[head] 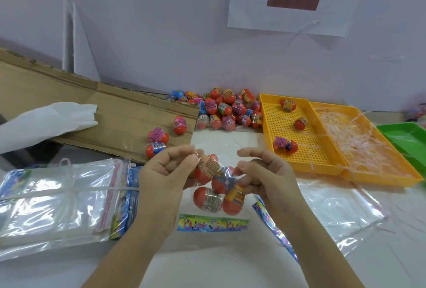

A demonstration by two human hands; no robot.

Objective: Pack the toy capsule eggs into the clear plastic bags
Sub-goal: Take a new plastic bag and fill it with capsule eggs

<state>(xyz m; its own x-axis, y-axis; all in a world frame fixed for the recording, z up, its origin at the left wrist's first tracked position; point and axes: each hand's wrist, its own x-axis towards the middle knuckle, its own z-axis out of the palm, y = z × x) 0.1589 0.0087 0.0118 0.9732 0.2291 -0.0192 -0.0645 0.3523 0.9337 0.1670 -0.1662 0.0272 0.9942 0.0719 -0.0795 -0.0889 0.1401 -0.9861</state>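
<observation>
I hold a clear plastic bag (pixel 213 216) with a colourful printed strip upright above the table, and several red capsule eggs (pixel 208 199) sit inside it. My left hand (pixel 166 172) pinches the bag's top edge on the left. My right hand (pixel 265 172) pinches the top edge on the right. A pile of capsule eggs (pixel 227 109) lies by the wall behind. Three loose eggs (pixel 158 135) rest on the cardboard at the left.
A bundled stack of clear bags (pixel 57 198) lies at the left. Flattened cardboard (pixel 92 108) and a white cloth (pixel 46 119) sit behind it. Two yellow trays stand at the right: one (pixel 276 131) with three eggs, one (pixel 368 168) with shredded filler. A green tray (pixel 405 138) is far right; a loose bag (pixel 341 209) lies under my right arm.
</observation>
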